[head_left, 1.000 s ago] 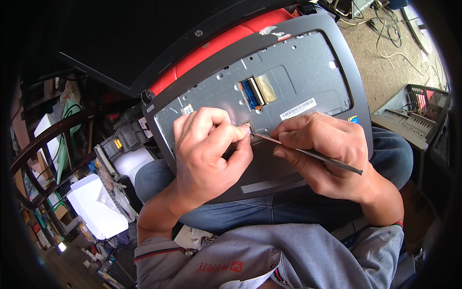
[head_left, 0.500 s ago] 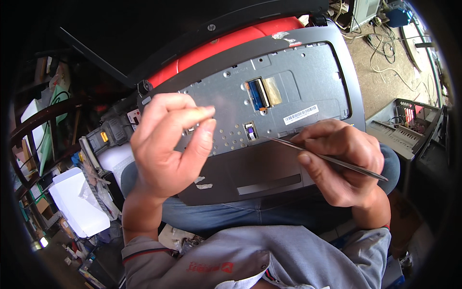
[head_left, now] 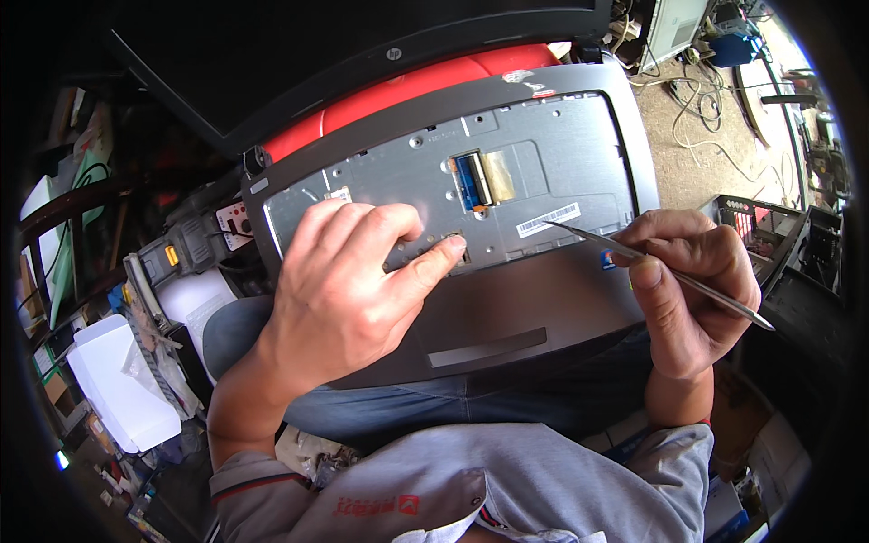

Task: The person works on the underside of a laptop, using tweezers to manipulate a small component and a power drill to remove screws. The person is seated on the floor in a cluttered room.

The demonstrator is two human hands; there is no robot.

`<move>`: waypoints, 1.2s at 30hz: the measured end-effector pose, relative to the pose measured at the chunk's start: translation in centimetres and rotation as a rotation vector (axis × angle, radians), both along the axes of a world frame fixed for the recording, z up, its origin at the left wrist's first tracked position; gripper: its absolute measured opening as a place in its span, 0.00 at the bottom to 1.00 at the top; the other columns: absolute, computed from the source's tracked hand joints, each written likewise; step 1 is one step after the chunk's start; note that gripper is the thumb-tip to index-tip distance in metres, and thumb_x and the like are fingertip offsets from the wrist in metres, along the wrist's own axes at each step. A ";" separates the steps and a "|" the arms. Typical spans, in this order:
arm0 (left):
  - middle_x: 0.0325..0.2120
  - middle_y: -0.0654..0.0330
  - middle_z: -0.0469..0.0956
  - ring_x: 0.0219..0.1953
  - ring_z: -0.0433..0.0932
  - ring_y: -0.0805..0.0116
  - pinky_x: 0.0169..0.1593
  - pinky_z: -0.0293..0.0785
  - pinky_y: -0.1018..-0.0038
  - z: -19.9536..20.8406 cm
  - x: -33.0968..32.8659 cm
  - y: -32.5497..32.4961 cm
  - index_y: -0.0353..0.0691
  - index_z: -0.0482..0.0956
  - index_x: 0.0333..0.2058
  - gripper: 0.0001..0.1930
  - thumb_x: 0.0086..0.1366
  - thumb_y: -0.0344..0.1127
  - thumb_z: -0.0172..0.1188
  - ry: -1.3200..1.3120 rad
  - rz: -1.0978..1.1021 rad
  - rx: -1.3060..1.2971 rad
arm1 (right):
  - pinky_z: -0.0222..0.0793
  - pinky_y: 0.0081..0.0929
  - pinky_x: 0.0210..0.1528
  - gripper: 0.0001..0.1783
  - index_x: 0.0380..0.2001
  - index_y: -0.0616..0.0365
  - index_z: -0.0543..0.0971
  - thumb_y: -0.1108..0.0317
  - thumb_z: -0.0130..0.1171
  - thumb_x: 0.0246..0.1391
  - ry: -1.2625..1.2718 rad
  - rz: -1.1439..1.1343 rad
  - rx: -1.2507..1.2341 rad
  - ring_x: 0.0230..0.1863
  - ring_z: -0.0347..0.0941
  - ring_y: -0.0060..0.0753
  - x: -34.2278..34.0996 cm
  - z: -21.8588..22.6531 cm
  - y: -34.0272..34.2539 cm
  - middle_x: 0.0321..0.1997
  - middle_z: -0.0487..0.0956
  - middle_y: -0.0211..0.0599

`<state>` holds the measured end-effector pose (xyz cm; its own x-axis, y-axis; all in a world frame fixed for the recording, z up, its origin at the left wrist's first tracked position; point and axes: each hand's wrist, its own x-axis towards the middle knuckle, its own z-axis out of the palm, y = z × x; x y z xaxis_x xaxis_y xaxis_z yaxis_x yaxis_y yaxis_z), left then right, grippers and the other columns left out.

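A: What carries the work in this room?

B: The person's denim-clad lap [head_left: 407, 412], nearest; the dark laptop base [head_left: 579, 299] lies across it.

A: And the hands?

B: The left hand [head_left: 339, 281] is over the base's left part, thumb tip at a small opening [head_left: 465, 257] in the metal plate [head_left: 561, 172]. Its other fingers curl, tips hidden, so I can't tell whether they grip anything. By the near right corner, the right hand's [head_left: 692, 290] fingers are clamped on a thin metal tool [head_left: 593, 239].

A: How would the base handle?

B: Stiff, fairly light, somewhat slippery, I'd judge. Hold its outer frame; the blue ribbon connector [head_left: 467, 181] looks fragile.

A: Beyond?

B: A dark screen panel [head_left: 299, 54], far left; cables [head_left: 715, 104] on the floor [head_left: 670, 131], far right.
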<state>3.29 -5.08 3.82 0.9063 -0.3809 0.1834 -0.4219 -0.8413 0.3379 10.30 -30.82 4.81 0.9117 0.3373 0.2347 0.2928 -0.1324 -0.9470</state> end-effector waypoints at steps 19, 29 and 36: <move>0.35 0.60 0.74 0.38 0.76 0.63 0.44 0.70 0.68 -2.0 -1.4 -0.4 0.41 0.83 0.37 0.12 0.51 0.31 0.61 -0.105 0.016 -0.114 | 0.64 0.22 0.33 0.10 0.44 0.71 0.73 0.76 0.47 0.64 -0.252 -0.105 0.013 0.27 0.70 0.25 1.4 -1.6 -2.2 0.28 0.75 0.40; 0.36 0.56 0.73 0.39 0.75 0.63 0.51 0.67 0.65 0.8 -5.8 1.7 0.39 0.80 0.37 0.12 0.51 0.30 0.63 -0.377 0.175 -0.201 | 0.72 0.25 0.46 0.13 0.49 0.67 0.74 0.75 0.45 0.66 -0.308 0.082 -0.272 0.44 0.74 0.31 1.7 -1.3 2.0 0.45 0.77 0.40; 0.42 0.54 0.80 0.46 0.77 0.67 0.50 0.72 0.74 0.6 -24.5 22.4 0.33 0.75 0.51 0.17 0.62 0.26 0.60 -0.299 1.283 -0.288 | 0.74 0.26 0.44 0.12 0.46 0.69 0.76 0.76 0.47 0.64 -0.581 0.095 -0.456 0.45 0.76 0.35 2.9 -0.2 1.4 0.45 0.79 0.46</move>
<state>-21.24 17.36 4.46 0.5031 0.7837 0.3643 0.5147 -0.6103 0.6022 13.23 -29.41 4.61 0.6457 0.5877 0.4876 0.7591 -0.4247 -0.4934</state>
